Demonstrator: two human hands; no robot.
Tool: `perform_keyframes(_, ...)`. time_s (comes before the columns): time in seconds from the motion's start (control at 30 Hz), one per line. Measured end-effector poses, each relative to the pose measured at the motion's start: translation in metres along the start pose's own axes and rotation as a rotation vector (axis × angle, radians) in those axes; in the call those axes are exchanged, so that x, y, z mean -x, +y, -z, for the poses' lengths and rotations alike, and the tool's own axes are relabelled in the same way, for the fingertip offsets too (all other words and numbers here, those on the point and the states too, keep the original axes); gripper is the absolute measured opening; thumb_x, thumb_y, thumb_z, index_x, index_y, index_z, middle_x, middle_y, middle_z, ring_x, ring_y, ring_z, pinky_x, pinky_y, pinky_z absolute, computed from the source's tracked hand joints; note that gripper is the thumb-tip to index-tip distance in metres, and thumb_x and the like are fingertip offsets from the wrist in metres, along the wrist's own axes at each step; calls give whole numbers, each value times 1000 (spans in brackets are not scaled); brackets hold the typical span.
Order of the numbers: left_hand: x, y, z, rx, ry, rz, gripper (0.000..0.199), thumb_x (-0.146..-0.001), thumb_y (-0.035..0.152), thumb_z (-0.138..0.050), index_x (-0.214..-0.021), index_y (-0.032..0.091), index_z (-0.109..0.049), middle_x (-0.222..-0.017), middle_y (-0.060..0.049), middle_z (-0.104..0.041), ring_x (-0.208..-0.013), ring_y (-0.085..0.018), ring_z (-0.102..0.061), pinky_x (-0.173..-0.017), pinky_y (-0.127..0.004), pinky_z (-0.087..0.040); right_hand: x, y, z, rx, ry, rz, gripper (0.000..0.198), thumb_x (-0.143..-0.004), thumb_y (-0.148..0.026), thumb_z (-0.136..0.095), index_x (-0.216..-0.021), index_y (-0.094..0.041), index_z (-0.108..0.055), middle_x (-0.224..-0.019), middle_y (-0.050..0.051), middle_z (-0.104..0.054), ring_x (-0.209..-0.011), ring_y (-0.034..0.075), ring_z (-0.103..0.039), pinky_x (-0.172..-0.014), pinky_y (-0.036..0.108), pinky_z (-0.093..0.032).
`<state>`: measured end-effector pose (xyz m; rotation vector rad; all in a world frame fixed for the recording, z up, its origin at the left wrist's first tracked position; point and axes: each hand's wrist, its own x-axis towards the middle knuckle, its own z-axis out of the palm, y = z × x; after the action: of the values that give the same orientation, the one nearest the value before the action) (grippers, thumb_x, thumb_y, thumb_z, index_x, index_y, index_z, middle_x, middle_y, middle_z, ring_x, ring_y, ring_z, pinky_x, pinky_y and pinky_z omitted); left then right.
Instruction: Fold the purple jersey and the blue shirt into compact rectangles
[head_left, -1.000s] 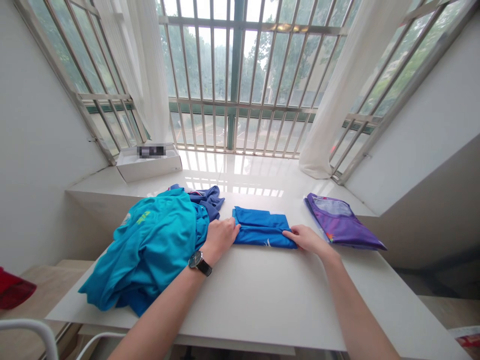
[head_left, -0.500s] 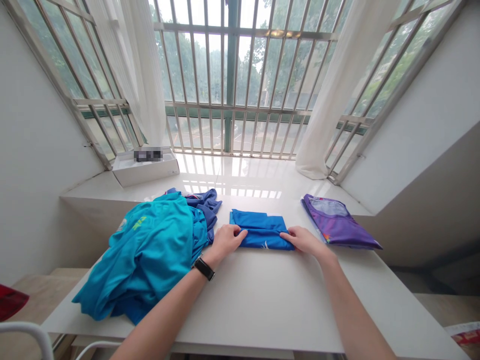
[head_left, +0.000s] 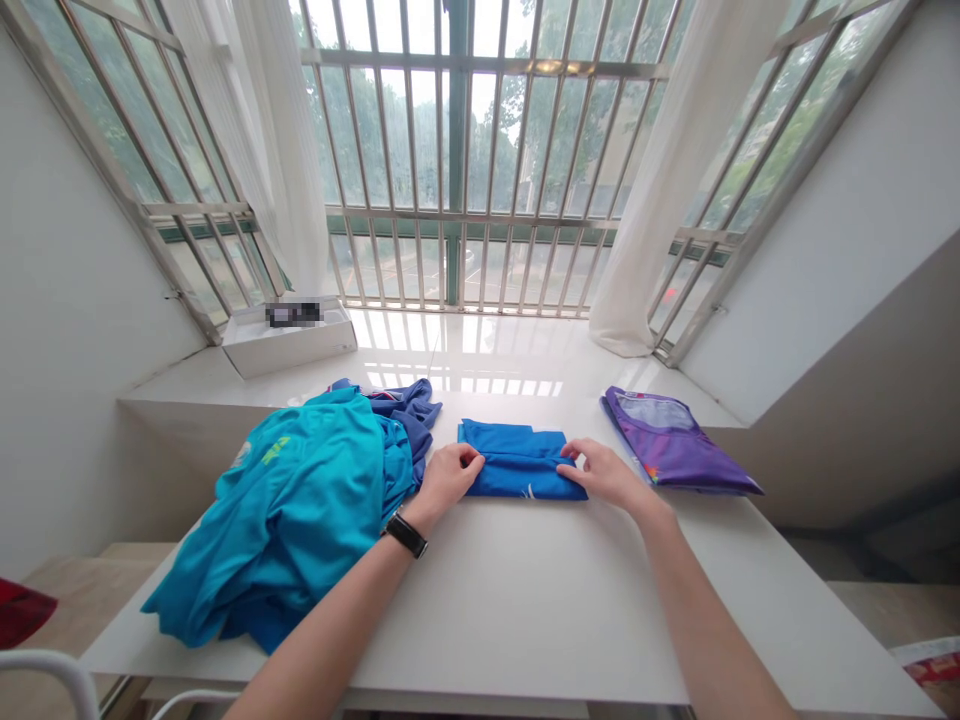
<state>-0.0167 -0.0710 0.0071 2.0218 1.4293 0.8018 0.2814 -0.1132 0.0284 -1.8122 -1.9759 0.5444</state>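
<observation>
A blue garment (head_left: 521, 470), folded into a flat rectangle with a small white mark on its front, lies on the white table. My left hand (head_left: 452, 472), with a black band on the wrist, is closed in a pinch at the garment's left edge. At the right edge, my right hand (head_left: 596, 473) has thumb and forefinger apart, lightly touching the cloth; its other fingers are partly hidden. To the left, a rumpled pile of teal clothing (head_left: 300, 500) spreads over the table, with a darker blue-violet garment (head_left: 420, 415) behind it.
A folded purple garment (head_left: 690, 450) lies at the right. On the window ledge at the back left stands an open white box (head_left: 296, 345) with a blurred dark item in it. White curtains (head_left: 637, 250) hang before the barred window. A white curved rail (head_left: 60, 665) shows at lower left.
My right forefinger has lifted and spread away from the thumb at the garment's right edge. My left hand has shifted slightly left. The folded garment stays in place.
</observation>
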Motion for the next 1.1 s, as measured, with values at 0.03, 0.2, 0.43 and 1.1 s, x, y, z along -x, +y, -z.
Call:
perform_keyframes(0.03, 0, -1, 0, -18, 5, -1, 24, -87, 35, -59, -79, 19, -76, -78, -2, -75, -71, -17, -65, -66, -25, -43, -1, 1, -1, -2, -6, 1, 30, -83, -50, -60, -94, -24, -67, -97, 4, -67, -80, 19, -60, -75, 30, -45)
perform_keyframes(0.2, -1, -5, -2, -63, 3, 1, 23, -87, 34, -59, -78, 19, -74, -77, -2, -74, -71, -16, -65, -66, -25, -42, -4, 5, -3, -75, 5, -41, 33, -86, -52, -53, -85, -21, -66, -91, 5, -67, -76, 19, -59, -74, 30, -45)
perform_keyframes(0.43, 0, -6, -3, -98, 13, -10, 25, -91, 33, -57, -77, 18, -72, -77, -3, -72, -71, -16, -64, -67, -26, -41, -6, 12, -6, -151, -17, -66, 39, -85, -57, -52, -77, -21, -66, -82, 3, -70, -78, 20, -62, -73, 29, -45)
perform_keyframes(1.1, -4, -24, 15, -206, 48, -78, 13, -92, 22, -59, -96, 16, -70, -99, -9, -68, -86, -19, -66, -79, -27, -47, -6, 13, -7, -57, -53, -110, 38, -84, -55, -51, -76, -20, -66, -82, 6, -72, -80, 22, -63, -72, 30, -43)
